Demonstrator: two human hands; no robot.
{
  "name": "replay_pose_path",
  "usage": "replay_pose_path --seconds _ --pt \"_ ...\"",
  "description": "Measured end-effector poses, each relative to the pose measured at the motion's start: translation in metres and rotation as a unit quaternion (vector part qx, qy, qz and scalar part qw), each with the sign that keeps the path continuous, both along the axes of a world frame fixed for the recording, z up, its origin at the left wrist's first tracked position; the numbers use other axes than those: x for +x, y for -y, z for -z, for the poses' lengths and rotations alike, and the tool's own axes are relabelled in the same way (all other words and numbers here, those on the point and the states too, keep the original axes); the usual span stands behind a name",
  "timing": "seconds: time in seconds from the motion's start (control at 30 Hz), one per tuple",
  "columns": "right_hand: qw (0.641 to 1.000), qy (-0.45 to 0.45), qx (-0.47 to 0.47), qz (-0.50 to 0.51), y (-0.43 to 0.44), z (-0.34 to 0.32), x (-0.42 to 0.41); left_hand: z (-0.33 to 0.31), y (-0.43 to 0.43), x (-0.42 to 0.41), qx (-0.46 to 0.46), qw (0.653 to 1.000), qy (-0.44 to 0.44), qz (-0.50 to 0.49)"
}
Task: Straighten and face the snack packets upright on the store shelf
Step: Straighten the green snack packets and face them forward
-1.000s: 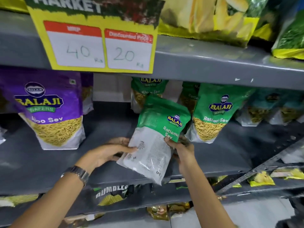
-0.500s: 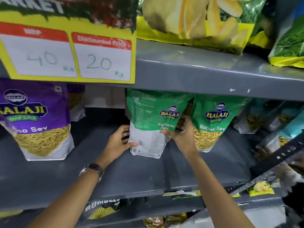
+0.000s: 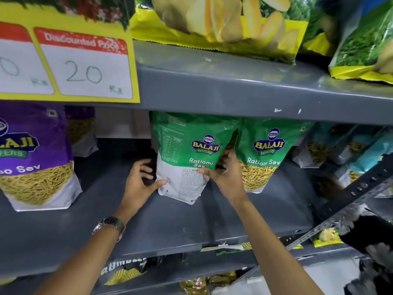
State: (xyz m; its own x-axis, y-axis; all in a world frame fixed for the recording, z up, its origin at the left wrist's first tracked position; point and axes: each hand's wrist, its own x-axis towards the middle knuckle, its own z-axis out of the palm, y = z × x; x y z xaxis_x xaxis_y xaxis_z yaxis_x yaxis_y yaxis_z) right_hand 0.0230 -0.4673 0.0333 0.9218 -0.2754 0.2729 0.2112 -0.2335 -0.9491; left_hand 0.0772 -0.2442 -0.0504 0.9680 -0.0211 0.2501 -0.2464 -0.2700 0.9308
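Observation:
A green Ratlami Sev packet (image 3: 187,154) stands upright on the grey shelf (image 3: 191,226), its printed back side and white lower part facing me. My left hand (image 3: 139,182) grips its lower left edge, thumb on the front. My right hand (image 3: 225,173) holds its right edge, thumb across the white part. A second green Ratlami Sev packet (image 3: 265,154) stands upright just to the right, front facing out. A purple Aloo Sev packet (image 3: 32,158) stands at the far left.
The upper shelf edge (image 3: 234,90) hangs low over the packets, with a yellow price sign (image 3: 80,64) at left. Teal packets (image 3: 348,150) lean at the far right behind a slotted metal bar (image 3: 357,192). Yellow and green chip bags (image 3: 223,26) sit on top.
The green packet went from tilted low at the shelf's front to upright, set back beside the other green packet. Both hands followed it and keep hold.

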Motion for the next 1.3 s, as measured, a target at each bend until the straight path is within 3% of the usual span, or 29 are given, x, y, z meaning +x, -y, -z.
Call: replay_pose_path --seconds 0.1,0.27,0.37,0.47,0.57,0.67,0.8,0.9,1.0,1.07,1.3 --pt "1.000 0.003 0.011 0.015 -0.005 0.007 -0.001 0.001 0.010 -0.014 -0.003 1.000 0.005 -0.029" --pt "0.997 0.005 -0.058 0.040 -0.012 0.011 -0.009 0.001 0.034 -0.044 -0.080 0.996 0.020 -0.033" --pt "0.994 0.016 -0.097 0.038 -0.016 0.009 -0.013 0.005 0.037 -0.050 -0.112 0.992 -0.019 0.047" --pt "0.999 0.015 -0.037 -0.020 -0.025 0.005 -0.018 0.003 0.039 -0.052 -0.137 0.978 -0.063 0.142" --pt "0.997 0.009 0.014 -0.080 -0.030 0.000 -0.022 -0.007 0.042 -0.050 -0.119 0.978 -0.058 0.160" --pt "0.993 0.011 0.030 -0.111 -0.033 -0.002 -0.020 -0.009 0.048 -0.044 -0.083 0.990 -0.026 0.115" --pt "0.997 0.019 -0.072 -0.001 -0.046 -0.005 -0.010 -0.004 0.056 -0.044 -0.029 1.000 0.003 0.009" --pt "0.996 0.010 -0.059 0.063 -0.046 -0.008 0.001 -0.005 0.053 -0.038 -0.018 1.000 -0.004 -0.011" --pt "0.996 -0.049 -0.071 0.026 -0.038 -0.012 0.011 -0.011 0.039 -0.032 -0.038 0.998 -0.024 0.037" --pt "0.998 -0.042 -0.037 -0.039 -0.034 -0.011 0.013 -0.012 0.027 -0.028 -0.058 0.995 -0.041 0.077" --pt "0.991 -0.081 0.050 -0.095 -0.011 -0.003 0.007 -0.017 0.002 -0.008 -0.001 0.987 -0.058 0.149"
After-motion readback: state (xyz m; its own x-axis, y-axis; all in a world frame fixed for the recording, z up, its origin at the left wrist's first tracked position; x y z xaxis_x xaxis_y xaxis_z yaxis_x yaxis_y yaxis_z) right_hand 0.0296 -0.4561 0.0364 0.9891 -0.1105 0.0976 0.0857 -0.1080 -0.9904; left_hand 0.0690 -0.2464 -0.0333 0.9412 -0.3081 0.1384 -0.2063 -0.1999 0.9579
